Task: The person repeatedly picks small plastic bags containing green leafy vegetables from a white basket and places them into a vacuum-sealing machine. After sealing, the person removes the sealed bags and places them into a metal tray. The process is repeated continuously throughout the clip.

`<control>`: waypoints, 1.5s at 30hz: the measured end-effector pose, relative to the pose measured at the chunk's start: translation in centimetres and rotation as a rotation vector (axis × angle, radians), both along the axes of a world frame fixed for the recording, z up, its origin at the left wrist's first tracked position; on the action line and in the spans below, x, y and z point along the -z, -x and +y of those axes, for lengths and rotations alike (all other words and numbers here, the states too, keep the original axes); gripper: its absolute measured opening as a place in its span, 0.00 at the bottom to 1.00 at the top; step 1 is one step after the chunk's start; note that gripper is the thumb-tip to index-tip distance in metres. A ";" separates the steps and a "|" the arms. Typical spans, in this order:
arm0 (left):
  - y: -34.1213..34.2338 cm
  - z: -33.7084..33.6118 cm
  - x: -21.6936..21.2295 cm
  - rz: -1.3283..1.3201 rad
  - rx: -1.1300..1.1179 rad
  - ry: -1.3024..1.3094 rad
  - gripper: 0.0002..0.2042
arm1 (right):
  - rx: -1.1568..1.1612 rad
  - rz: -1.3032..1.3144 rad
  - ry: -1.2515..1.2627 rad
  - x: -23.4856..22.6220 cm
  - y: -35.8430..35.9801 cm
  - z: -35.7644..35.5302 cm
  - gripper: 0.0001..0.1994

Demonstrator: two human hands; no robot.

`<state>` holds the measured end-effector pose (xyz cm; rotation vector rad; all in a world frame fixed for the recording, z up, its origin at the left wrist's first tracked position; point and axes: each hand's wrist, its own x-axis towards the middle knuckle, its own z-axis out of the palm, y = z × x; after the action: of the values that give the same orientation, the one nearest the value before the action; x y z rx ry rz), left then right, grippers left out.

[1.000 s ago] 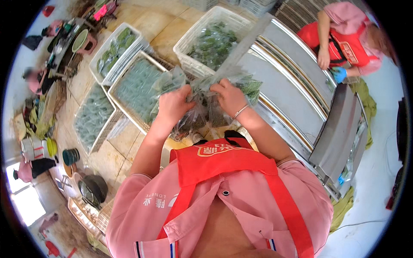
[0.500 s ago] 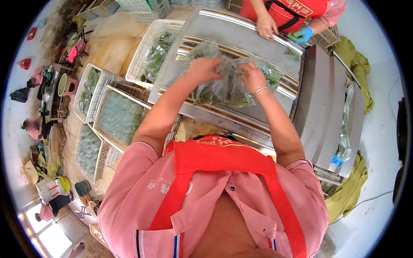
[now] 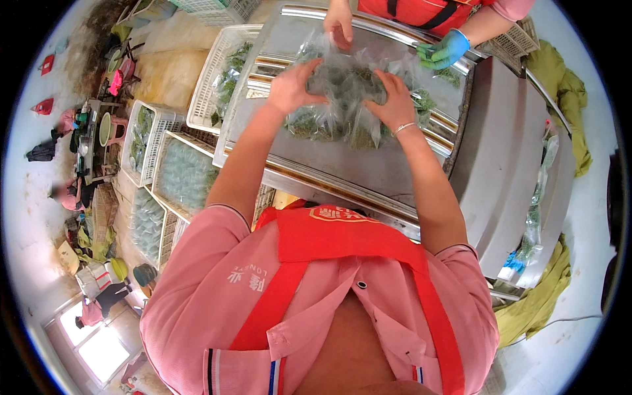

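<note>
My left hand [image 3: 294,87] and my right hand [image 3: 392,102] both grip a bundle of clear plastic bags filled with green leafy vegetables [image 3: 342,99], held just above the steel table [image 3: 368,168]. A thin bracelet circles my right wrist. Across the table a co-worker's bare hand [image 3: 339,23] touches the top of the same bundle, and their blue-gloved hand [image 3: 444,51] rests on more greens at the far right edge.
White plastic crates [image 3: 217,79] with bagged greens stand on the floor to the left, one beside the table and several more [image 3: 181,174] further left. A grey machine housing [image 3: 510,171] sits at the table's right, with yellow-green cloths [image 3: 536,303] beyond it.
The bundle of bags was carried from over the floor crates onto the steel table, and the view swung that way. The co-worker's hand now reaches the bundle.
</note>
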<state>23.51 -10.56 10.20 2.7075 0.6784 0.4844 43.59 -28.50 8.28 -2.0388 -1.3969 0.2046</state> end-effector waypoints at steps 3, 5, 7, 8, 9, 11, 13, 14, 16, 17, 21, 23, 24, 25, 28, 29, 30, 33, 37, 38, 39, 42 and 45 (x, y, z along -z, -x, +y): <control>1.1 -1.5 2.0 -0.047 -0.037 -0.143 0.46 | 0.009 -0.099 -0.060 1.0 1.0 -0.9 0.41; 1.3 -1.0 2.4 -0.078 -0.017 -0.165 0.47 | 0.018 -0.091 -0.010 1.0 0.9 -0.1 0.43; 0.4 0.8 3.0 -0.059 0.057 -0.089 0.47 | -0.001 -0.082 0.034 0.8 0.6 0.4 0.43; 0.2 1.4 3.4 -0.046 0.097 -0.049 0.48 | -0.023 -0.071 0.049 0.4 -0.1 0.7 0.42; 0.1 1.4 2.2 0.066 0.087 0.008 0.45 | -0.041 -0.046 0.070 0.2 -0.2 0.3 0.41; 1.0 1.3 0.7 0.074 0.107 0.098 0.44 | -0.014 -0.004 0.019 -0.7 0.0 -0.7 0.38; 2.3 1.0 -2.6 0.137 0.117 0.277 0.40 | 0.047 -0.070 -0.108 -1.7 0.7 -2.0 0.27; 2.9 1.0 -2.2 0.058 0.142 0.206 0.37 | 0.069 -0.071 -0.139 -1.9 0.9 -2.8 0.25; 4.1 0.9 -1.8 -0.099 0.177 0.061 0.31 | 0.104 -0.069 -0.207 -2.2 1.3 -4.1 0.21; 4.2 0.7 -1.7 -0.194 0.196 -0.026 0.28 | 0.170 -0.106 -0.283 -2.4 1.7 -4.7 0.15; 7.2 -3.6 -2.8 -0.404 0.390 -0.128 0.16 | 0.418 0.205 -0.426 -2.8 4.7 -8.9 0.11; 8.9 -5.6 -3.5 -0.439 0.511 -0.077 0.10 | 0.498 0.475 -0.391 -0.3 5.6 -11.7 0.09; 10.3 -6.8 -3.4 -0.315 0.446 0.154 0.09 | 0.534 0.611 -0.368 1.0 6.6 -13.2 0.08; 11.4 -7.8 -2.9 -0.186 0.380 0.378 0.09 | 0.570 0.645 -0.161 1.8 7.7 -14.4 0.08; 12.1 -10.5 0.0 0.055 0.347 0.797 0.12 | 0.599 0.786 0.159 4.0 10.3 -16.0 0.16; 11.9 -11.7 1.2 0.109 0.363 0.894 0.13 | 0.595 0.840 0.237 4.2 10.7 -15.8 0.16; 11.6 -12.8 2.8 0.154 0.345 1.021 0.15 | 0.580 0.892 0.310 4.5 10.9 -15.4 0.17; 9.4 -15.5 7.0 0.280 0.239 1.363 0.19 | 0.468 1.008 0.458 6.7 10.1 -14.6 0.16; 7.2 -17.4 8.2 0.327 -0.020 1.629 0.20 | 0.490 1.304 0.285 5.2 10.2 -14.2 0.07; 6.9 -17.8 8.2 0.325 -0.063 1.667 0.19 | 0.463 1.319 0.304 4.9 10.0 -14.3 0.07; 6.5 -18.6 6.9 0.318 -0.118 1.701 0.18 | 0.440 1.334 0.323 4.9 9.8 -14.5 0.07; 5.7 -20.2 7.6 0.199 -0.181 1.718 0.16 | 0.383 1.596 0.318 4.7 8.9 -15.4 0.08; 5.1 -20.9 5.3 -0.028 -0.206 1.810 0.13 | 0.339 1.867 0.259 4.3 7.5 -17.5 0.10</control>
<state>18.41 -31.47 4.94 0.9254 0.7661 -0.1215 36.08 -46.03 4.00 -1.1857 0.1748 1.6109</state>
